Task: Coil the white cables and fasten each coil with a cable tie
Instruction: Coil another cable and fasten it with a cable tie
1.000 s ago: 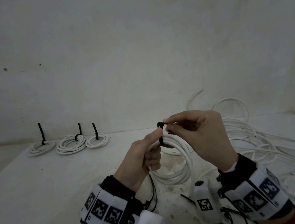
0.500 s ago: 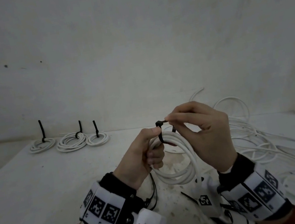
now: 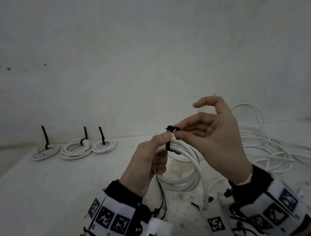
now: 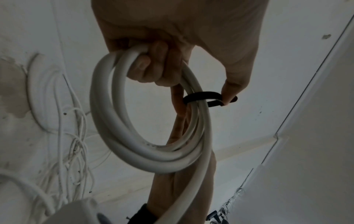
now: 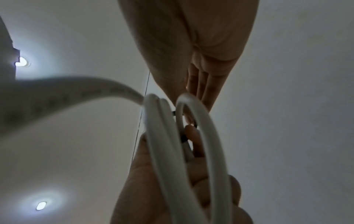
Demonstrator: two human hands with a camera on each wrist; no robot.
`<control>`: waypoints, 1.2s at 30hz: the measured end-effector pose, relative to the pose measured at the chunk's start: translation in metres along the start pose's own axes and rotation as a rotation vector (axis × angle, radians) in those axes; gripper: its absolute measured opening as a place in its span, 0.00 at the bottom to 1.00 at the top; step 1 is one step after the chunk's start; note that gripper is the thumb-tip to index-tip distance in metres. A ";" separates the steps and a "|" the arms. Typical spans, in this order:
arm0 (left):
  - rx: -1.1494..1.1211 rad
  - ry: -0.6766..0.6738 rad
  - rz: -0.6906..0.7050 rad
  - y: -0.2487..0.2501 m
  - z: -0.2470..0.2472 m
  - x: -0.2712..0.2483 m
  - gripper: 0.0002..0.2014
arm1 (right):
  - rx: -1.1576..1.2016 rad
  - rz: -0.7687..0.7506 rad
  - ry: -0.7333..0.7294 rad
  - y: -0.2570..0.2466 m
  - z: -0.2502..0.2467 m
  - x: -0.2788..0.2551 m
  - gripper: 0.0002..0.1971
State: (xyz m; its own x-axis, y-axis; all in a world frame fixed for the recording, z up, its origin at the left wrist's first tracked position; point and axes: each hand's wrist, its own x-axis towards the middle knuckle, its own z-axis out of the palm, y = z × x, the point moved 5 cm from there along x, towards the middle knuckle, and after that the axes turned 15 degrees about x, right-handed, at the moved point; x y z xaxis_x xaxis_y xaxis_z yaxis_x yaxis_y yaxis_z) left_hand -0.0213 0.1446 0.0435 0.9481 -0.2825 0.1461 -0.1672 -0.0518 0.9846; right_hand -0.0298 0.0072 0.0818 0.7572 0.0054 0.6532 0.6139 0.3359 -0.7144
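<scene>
While both hands work: the white coil (image 3: pixel 181 167) is held up in the air, above the desk (image 3: pixel 40 199).
Left hand: the left hand (image 3: pixel 147 160) wraps its fingers round the top of the coil, and its thumb presses on the black cable tie (image 3: pixel 171 135).
Right hand: the right hand (image 3: pixel 211 139) pinches the end of the tie with its thumb and a finger. Its other fingers are spread out and lifted.
Tie: it makes a loose ring round the cable turns, as the left wrist view shows.
How the coil feels: I think it is light but springy. The thick cable wants to pop open, so it needs a firm hold close beside the tie.
How the tie feels: I think it is thin, bendy and a bit slippery. The best place to grab is the free tail, while the thumb keeps the head in place.
Done coils: three tied coils (image 3: pixel 76 150) lie in a row at the far left of the desk.
Still to do: loose white cables (image 3: pixel 279 148) lie in a pile on the right.
</scene>
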 end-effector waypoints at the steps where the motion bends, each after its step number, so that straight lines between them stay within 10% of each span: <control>1: 0.012 -0.005 -0.005 -0.001 0.000 0.000 0.16 | -0.028 -0.034 0.006 -0.002 0.000 -0.001 0.28; 8: -0.001 0.061 -0.012 -0.010 0.002 0.002 0.14 | -0.199 -0.229 -0.083 -0.008 0.008 -0.008 0.26; 16: 0.474 0.487 0.387 0.009 -0.034 -0.002 0.14 | -0.396 0.139 -0.075 -0.004 -0.012 0.006 0.03; 20: 0.621 0.620 0.488 0.016 -0.039 -0.008 0.14 | -0.285 0.459 -0.198 0.003 0.006 -0.006 0.18; 29: 0.593 0.642 0.515 0.017 -0.038 -0.010 0.14 | 0.179 0.606 -0.159 0.016 0.023 -0.017 0.11; 36: 0.502 0.716 0.434 0.017 -0.057 -0.007 0.10 | 0.069 0.488 -0.257 0.016 0.041 -0.031 0.10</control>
State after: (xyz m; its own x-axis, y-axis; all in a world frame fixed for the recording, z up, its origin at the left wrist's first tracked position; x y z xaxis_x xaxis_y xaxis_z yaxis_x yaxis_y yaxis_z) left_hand -0.0156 0.2003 0.0647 0.6892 0.2664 0.6739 -0.4794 -0.5297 0.6997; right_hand -0.0524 0.0515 0.0602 0.8659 0.4025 0.2971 0.1831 0.2978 -0.9369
